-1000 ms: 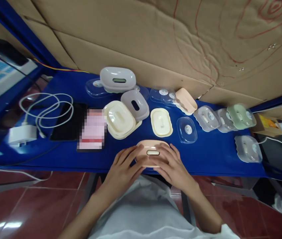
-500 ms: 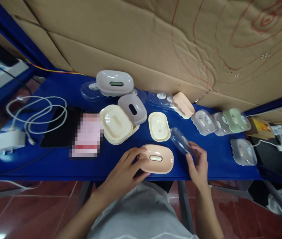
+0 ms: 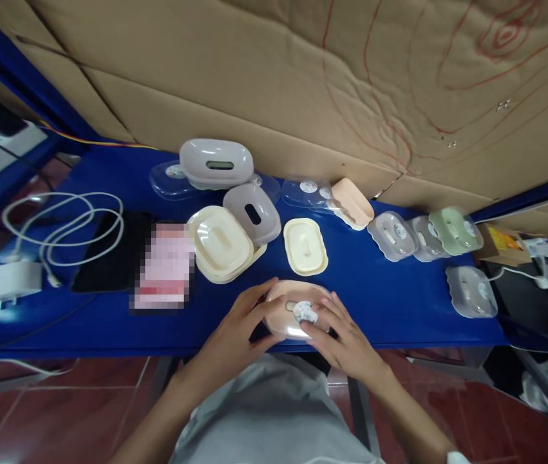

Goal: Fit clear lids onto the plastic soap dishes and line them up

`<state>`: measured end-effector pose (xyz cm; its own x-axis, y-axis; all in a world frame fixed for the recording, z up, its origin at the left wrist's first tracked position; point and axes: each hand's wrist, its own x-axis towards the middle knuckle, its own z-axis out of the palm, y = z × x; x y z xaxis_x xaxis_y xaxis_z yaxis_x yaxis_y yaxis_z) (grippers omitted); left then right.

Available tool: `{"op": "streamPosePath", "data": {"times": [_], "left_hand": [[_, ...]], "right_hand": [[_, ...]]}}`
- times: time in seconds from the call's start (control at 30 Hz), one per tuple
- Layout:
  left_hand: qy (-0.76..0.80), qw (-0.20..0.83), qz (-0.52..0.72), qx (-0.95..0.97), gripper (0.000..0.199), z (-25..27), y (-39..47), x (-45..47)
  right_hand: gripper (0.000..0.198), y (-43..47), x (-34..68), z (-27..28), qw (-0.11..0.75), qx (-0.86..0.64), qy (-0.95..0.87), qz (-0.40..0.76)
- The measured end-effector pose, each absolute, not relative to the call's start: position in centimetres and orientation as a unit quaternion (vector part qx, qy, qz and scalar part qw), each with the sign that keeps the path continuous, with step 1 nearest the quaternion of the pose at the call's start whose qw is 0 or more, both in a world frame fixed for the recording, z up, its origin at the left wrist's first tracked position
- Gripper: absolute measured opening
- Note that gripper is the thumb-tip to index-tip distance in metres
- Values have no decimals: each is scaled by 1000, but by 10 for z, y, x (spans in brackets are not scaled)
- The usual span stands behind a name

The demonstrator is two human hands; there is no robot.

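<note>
A peach soap dish (image 3: pixel 281 293) lies at the table's front edge, with a clear lid (image 3: pixel 297 330) bearing a round sticker now over it. My left hand (image 3: pixel 249 319) curls round the dish's left end, fingers on its rim. On the right end, my right hand (image 3: pixel 341 332) grips the lid, its fingertips near the sticker. Whether the lid sits fully down all round, I cannot tell. Just behind the dish lies a cream scalloped tray (image 3: pixel 305 246). To its left are stacked cream trays (image 3: pixel 222 241) and a grey slotted dish (image 3: pixel 266 216).
Along the back are grey dishes (image 3: pixel 196 158), loose clear lids (image 3: pixel 297 190) and peach dishes (image 3: pixel 355 203). Several lidded dishes (image 3: pixel 392 237) stand at the right, one of them green (image 3: pixel 454 225). A blurred pink-screened phone (image 3: pixel 165 264), a white cable (image 3: pixel 64 193) and a charger (image 3: pixel 10 280) lie left.
My right hand has moved left with the clear lid and brought it over the peach dish. The left hand keeps its place on the dish.
</note>
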<state>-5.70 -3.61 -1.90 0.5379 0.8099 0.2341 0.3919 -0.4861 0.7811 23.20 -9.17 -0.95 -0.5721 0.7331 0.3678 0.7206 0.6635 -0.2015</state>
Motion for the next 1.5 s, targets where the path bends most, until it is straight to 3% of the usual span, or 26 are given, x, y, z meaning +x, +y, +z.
{"op": "streamPosePath", "data": {"times": [0.4, 0.57, 0.73, 0.87, 0.97, 1.1, 1.27, 1.5], "left_hand": [[396, 328, 291, 807, 66, -18, -36, -53], [391, 328, 289, 810, 69, -18, -36, -52], [393, 329, 287, 809, 67, -16, -37, -53], [394, 324, 289, 810, 71, -16, -38, -54], [399, 308, 283, 816, 75, -16, -38, -50], [397, 297, 272, 825, 72, -16, -40, -39], [406, 269, 259, 834, 77, -17, -46, -29], [390, 227, 266, 852, 47, -8, -47, -34]], "right_hand": [[58, -84, 252, -10, 207, -433, -874, 74], [46, -59, 316, -8, 242, -658, -712, -42], [62, -19, 370, -5, 188, -737, -647, -55], [62, -9, 357, 3, 217, -708, -672, -13], [60, -28, 312, 10, 223, -596, -768, 66], [86, -67, 257, 8, 180, -449, -864, 134], [70, -84, 275, -2, 197, -522, -826, 81], [69, -59, 361, -9, 209, -698, -681, -70]]}}
